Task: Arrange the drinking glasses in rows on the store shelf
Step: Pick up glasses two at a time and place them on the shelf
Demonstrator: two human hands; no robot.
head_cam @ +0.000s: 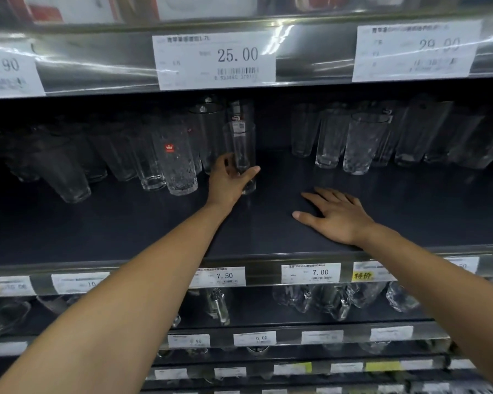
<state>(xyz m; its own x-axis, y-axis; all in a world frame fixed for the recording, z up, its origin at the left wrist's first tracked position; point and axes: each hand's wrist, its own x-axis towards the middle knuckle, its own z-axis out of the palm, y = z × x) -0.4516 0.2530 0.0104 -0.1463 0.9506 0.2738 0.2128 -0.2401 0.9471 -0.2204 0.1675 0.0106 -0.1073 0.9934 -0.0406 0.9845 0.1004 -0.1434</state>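
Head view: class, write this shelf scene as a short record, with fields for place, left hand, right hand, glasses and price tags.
place: dark store shelf, more shelves below
left hand: grips a tall glass, upright
right hand: flat on the shelf, holding nothing
glasses: left group and right group, with a bare gap between them
price tags: 25.00 above; 7.50 and 7.00 on the front edge
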